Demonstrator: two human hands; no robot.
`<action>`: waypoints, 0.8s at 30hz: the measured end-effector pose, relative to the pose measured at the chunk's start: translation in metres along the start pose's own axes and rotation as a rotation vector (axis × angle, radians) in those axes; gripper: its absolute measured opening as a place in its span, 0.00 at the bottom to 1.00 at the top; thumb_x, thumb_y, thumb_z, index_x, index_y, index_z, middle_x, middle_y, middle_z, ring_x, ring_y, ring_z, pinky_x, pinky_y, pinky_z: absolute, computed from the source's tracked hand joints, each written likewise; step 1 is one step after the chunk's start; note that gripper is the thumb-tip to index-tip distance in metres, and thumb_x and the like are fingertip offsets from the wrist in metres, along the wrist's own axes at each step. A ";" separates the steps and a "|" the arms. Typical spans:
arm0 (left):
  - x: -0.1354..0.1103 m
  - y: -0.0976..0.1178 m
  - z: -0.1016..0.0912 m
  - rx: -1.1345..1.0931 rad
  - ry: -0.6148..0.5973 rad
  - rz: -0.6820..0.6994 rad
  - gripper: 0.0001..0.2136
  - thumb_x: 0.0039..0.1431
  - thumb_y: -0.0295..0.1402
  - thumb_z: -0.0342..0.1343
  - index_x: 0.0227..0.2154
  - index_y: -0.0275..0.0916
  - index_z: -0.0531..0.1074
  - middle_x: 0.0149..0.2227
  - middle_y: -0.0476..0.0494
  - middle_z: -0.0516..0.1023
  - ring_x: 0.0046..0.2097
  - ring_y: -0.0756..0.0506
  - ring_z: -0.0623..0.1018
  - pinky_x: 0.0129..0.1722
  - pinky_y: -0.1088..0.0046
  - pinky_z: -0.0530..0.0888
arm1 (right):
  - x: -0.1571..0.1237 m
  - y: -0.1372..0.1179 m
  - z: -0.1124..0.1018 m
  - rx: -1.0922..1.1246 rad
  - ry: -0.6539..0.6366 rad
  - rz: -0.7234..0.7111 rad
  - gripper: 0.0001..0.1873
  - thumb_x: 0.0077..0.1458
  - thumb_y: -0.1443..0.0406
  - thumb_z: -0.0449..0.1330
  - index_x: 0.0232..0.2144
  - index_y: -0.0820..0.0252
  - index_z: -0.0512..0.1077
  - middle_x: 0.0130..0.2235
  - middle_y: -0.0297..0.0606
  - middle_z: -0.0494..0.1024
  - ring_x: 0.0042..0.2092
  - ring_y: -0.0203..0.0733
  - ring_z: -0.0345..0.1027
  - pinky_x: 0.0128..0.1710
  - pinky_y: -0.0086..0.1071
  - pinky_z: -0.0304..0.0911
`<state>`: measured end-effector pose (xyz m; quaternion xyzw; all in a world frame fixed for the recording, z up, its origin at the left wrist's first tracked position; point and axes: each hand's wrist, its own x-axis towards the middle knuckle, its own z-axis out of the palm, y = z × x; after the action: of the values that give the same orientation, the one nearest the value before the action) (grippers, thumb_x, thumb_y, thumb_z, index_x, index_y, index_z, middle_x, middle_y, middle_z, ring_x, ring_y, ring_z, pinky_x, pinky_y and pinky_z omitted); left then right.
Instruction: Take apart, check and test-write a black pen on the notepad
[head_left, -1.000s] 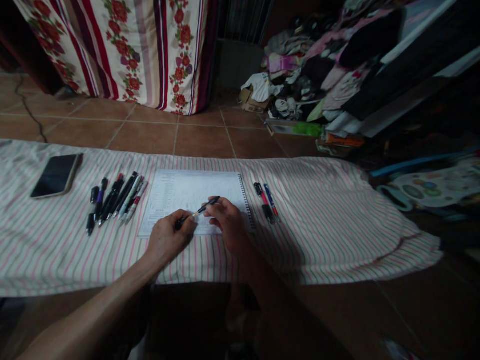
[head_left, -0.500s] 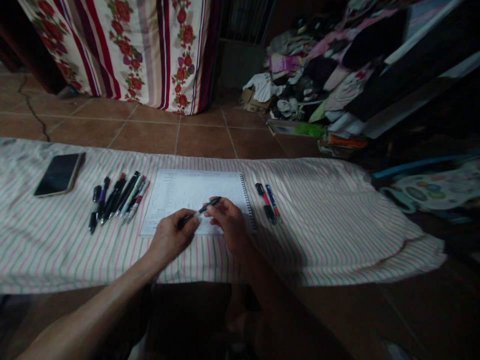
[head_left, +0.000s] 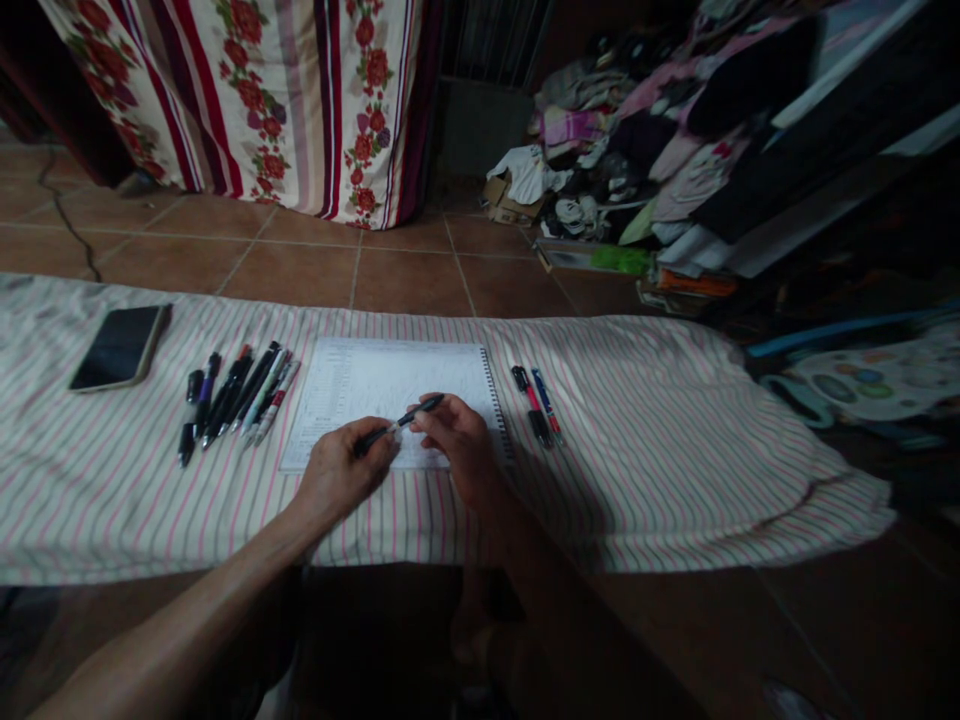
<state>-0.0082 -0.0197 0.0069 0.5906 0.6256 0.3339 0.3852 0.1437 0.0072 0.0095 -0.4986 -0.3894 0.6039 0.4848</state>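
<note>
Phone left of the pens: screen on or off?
Off: the phone lies face up on the striped cloth, its screen uniformly dark.

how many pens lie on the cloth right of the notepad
2, side by side just right of the notepad: a black-and-red pen nearer it, a blue pen beyond. Dim light may hide another.

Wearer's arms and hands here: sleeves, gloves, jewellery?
Left hand and right hand are bare: no gloves, no rings or watch discernible in the dim light. Left forearm and right forearm are bare too, no sleeves in view.
</note>
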 end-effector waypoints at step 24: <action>0.000 0.004 -0.005 0.190 -0.034 0.101 0.15 0.55 0.41 0.47 0.33 0.38 0.75 0.25 0.46 0.75 0.27 0.48 0.72 0.26 0.74 0.67 | 0.005 0.006 -0.004 -0.084 -0.039 -0.135 0.15 0.38 0.62 0.65 0.30 0.57 0.67 0.29 0.33 0.76 0.28 0.35 0.69 0.25 0.28 0.63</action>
<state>-0.0108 -0.0190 0.0128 0.6609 0.6171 0.2822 0.3207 0.1465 0.0108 0.0015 -0.4792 -0.4563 0.5628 0.4954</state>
